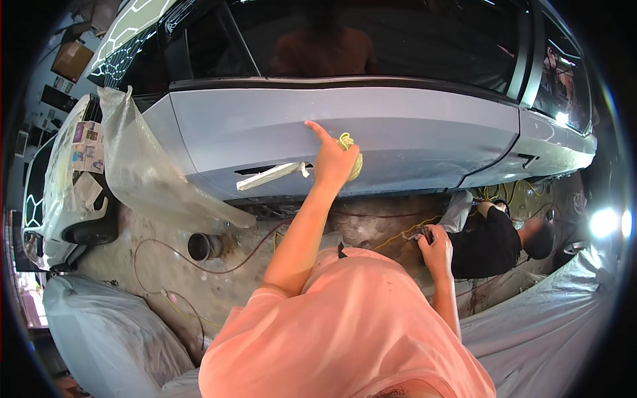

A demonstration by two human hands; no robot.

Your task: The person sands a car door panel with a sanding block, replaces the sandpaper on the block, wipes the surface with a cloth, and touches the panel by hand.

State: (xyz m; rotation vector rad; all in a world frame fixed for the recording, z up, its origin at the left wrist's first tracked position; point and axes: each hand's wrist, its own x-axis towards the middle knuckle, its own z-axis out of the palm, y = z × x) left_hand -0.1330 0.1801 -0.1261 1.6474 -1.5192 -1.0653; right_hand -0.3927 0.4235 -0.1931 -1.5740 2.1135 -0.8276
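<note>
My left hand (335, 159) is up against the silver-grey car door (411, 126), one finger stretched out along the panel. Bunched in that hand is a yellow-green cloth (355, 159), its folds showing at the right side. Just below the hand, the door handle (272, 176) is wrapped in whitish masking material. Lower and to the right, my right hand (436, 251) is closed in front of my body. Its fingers curl round something small and dark that I cannot make out.
A person in black (491, 242) crouches low beside the car at right. Hoses (176, 268) cross the floor near a dark bucket (201, 247). Plastic sheeting (142, 162) hangs at the door's left; a masked white car (66, 179) stands beyond. Bright lamps (605, 223) shine at right.
</note>
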